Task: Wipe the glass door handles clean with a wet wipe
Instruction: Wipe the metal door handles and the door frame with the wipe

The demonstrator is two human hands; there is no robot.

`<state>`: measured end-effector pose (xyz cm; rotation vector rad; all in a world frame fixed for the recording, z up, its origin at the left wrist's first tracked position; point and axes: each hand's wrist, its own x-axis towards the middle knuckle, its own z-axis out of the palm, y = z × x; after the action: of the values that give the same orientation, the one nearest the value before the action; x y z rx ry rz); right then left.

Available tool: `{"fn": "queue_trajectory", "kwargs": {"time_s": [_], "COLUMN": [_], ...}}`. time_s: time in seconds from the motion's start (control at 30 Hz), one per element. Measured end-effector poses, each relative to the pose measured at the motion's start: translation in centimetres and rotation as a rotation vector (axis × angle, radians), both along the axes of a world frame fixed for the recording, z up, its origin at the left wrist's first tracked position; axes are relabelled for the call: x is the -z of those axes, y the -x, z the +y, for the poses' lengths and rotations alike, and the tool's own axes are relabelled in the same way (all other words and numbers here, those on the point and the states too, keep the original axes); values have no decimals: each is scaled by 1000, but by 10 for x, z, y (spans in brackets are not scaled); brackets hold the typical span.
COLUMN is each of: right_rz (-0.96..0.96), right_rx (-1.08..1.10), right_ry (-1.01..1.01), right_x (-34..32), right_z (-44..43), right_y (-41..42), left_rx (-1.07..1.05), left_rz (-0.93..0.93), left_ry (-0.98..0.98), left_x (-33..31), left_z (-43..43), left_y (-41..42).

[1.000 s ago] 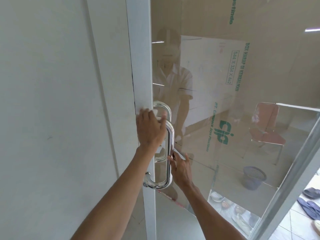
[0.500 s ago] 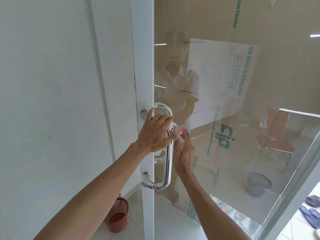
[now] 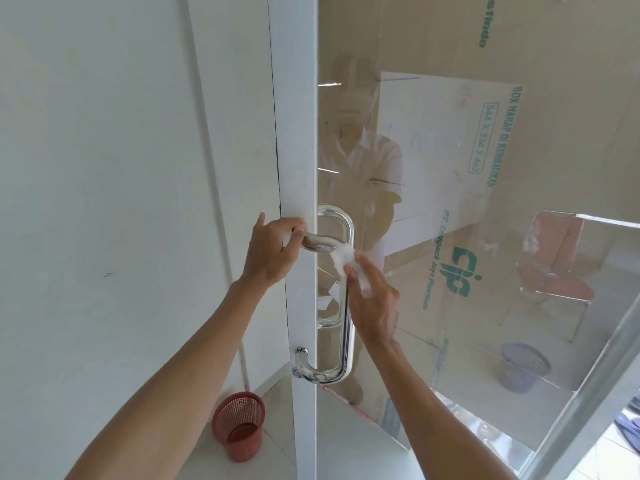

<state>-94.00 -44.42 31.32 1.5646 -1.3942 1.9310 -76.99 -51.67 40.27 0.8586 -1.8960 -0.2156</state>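
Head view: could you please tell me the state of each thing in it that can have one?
Door handle: mounted on the door, gripped at its top arm.
Wet wipe: bunched, pressed against the handle's upper bend.
Left hand: fingers curled round the handle's top arm.
Right hand: holds the wipe.
Red basket: upright on the floor.
Blue basket: upright, behind the glass.
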Motion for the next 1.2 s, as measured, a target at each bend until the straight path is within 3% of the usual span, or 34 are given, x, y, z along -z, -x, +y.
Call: {"fn": "queue_trajectory", "kwargs": {"time_s": [0.13, 0.23, 0.4, 0.47, 0.53, 0.6, 0.77, 0.87, 1.07, 1.2], "right_rz": [-66, -103, 390, 465, 355, 120, -226, -193, -83, -94], "right_rx": [56, 65, 112, 145, 126, 111, 98, 137, 197, 226], "right_ry": [-88, -120, -162, -223, -260, -308, -596, -622, -429, -403], "right_x": [19, -8, -65, -68, -56, -27, 57, 53, -13, 16], "right_z": [9, 4, -10, -13, -12, -7, 11, 12, -9, -5], "right_y": [-1, -7, -7, -1, 3, 3, -15, -16, -13, -18], "left_rx": [40, 42, 25, 21, 21, 26, 38, 32, 32, 29], "left_rz": [-20, -17, -22, -18, 7, 34, 47, 50, 66, 85], "left_ry": [-8, 4, 33, 30, 19, 11, -14, -13, 12, 39], "left_x": [3, 2, 3, 3, 4, 5, 2, 1, 5, 8], "left_z": [-5, -7, -10, -12, -12, -12, -14, -14, -15, -16], "left_y": [-9, -8, -7, -5, -3, -2, -2, -3, -3, -2]}}
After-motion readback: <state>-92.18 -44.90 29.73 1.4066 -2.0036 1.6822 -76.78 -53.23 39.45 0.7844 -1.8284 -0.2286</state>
